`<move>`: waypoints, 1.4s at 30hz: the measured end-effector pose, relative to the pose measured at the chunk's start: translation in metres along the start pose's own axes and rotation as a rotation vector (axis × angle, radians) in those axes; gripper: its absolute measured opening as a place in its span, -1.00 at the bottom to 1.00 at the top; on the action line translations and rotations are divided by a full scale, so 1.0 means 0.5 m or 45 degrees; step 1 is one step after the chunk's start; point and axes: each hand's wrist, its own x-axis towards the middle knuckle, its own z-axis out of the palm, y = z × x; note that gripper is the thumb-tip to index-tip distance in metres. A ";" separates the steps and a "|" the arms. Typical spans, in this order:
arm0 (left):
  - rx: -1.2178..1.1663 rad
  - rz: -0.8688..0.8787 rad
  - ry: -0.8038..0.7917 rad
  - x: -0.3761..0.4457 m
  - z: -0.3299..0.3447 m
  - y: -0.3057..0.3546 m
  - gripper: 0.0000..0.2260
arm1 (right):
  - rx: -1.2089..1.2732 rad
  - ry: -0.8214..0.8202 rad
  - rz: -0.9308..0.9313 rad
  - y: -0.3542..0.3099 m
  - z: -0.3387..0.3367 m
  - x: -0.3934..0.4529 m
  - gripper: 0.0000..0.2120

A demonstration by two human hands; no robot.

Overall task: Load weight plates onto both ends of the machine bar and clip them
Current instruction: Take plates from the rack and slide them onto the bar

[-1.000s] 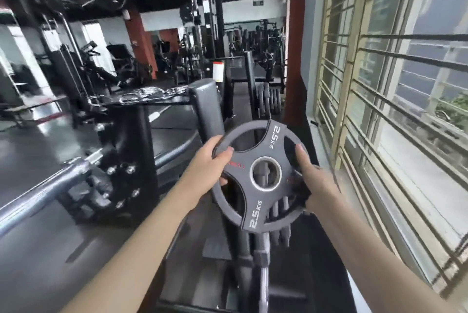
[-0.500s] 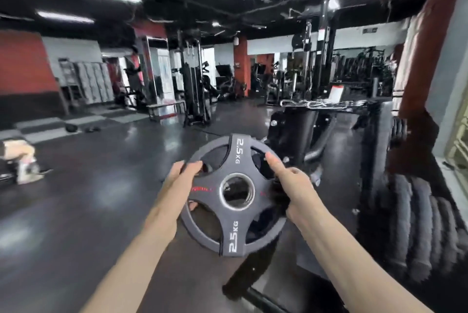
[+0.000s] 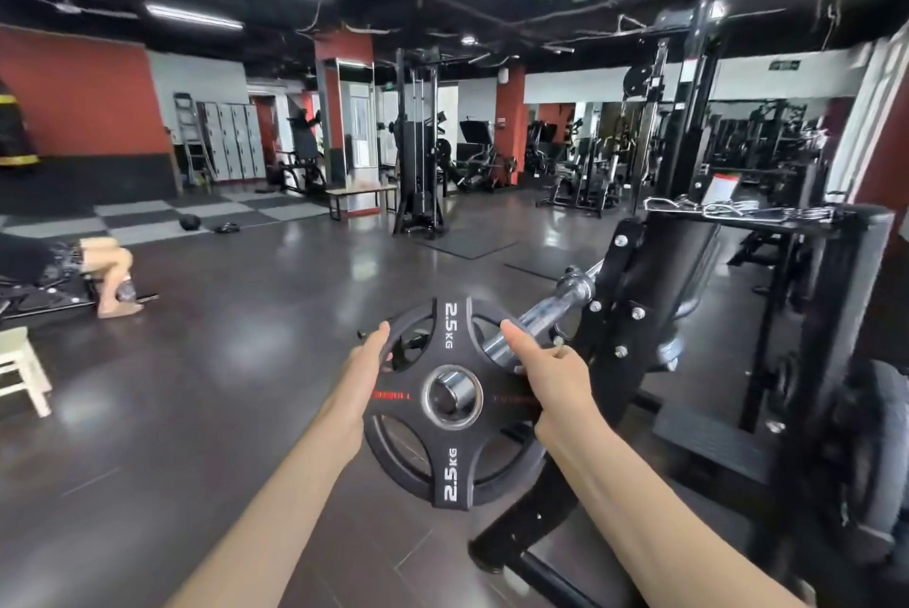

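Observation:
A black 2.5 kg weight plate [image 3: 455, 455] with four cut-outs is upright in front of me. My left hand [image 3: 361, 376] grips its left rim and my right hand [image 3: 553, 381] grips its right rim. The chrome bar [image 3: 536, 314] of the black machine [image 3: 654, 292] runs up and right behind the plate. The bar's end shows through the plate's steel-ringed centre hole; whether it has entered the hole I cannot tell. Several chrome spring clips [image 3: 738, 211] lie on top of the machine's shelf.
The machine's black base foot [image 3: 521, 538] lies low beside my right arm. Stored plates [image 3: 880, 455] stand at the far right. A person lies on a bench [image 3: 64, 282] at the left by a white stool [image 3: 22, 374]. Dark open floor spreads to the left.
My view has swung left, away from the window and plate rack. The plate, held in both hands, has come to the end of the machine bar, which now lines up with its hole.

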 end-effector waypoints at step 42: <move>0.245 -0.245 -0.278 0.306 0.322 0.068 -0.56 | -0.706 0.287 -0.623 -0.023 -0.013 0.253 -0.72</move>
